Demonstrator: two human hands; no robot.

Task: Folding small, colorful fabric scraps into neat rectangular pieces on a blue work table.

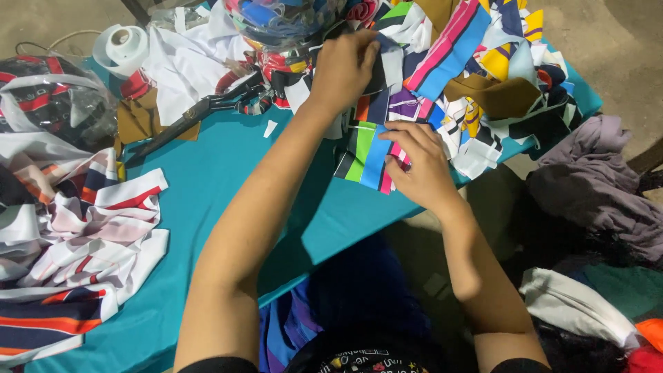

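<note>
Our left hand (343,65) reaches into the heap of bright striped fabric scraps (476,62) at the far edge of the teal-covered counter (228,179), its grip closed on a piece there. Our right hand (421,166) pinches a green, blue and pink striped fabric strip (366,155) lying just below the heap. Black-handled scissors (200,110) lie to the left.
</note>
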